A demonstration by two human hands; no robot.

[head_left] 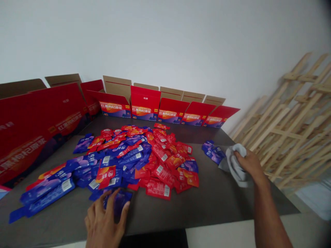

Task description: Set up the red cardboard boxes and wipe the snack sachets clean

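My left hand [106, 217] is at the near edge of the sachet pile, its fingers curved over a dark blue sachet [122, 200] and its thumb along the right side of it. The palm side is hidden. My right hand [249, 161] is closed on a bunched grey cloth [237, 167] at the right of the table, with the cloth's lower part hanging toward the tabletop. Just left of the cloth lie a few blue sachets [213, 152]. Red sachets [161, 172] and blue sachets [126, 156] are heaped in the middle of the table.
Open red cartons [144, 106] stand in a row along the back of the dark table [207, 203]. Larger-looking red cartons [38, 127] line the left side. Long blue sachets [50, 196] lie at the front left. Wooden racks [289, 134] lean beyond the right edge.
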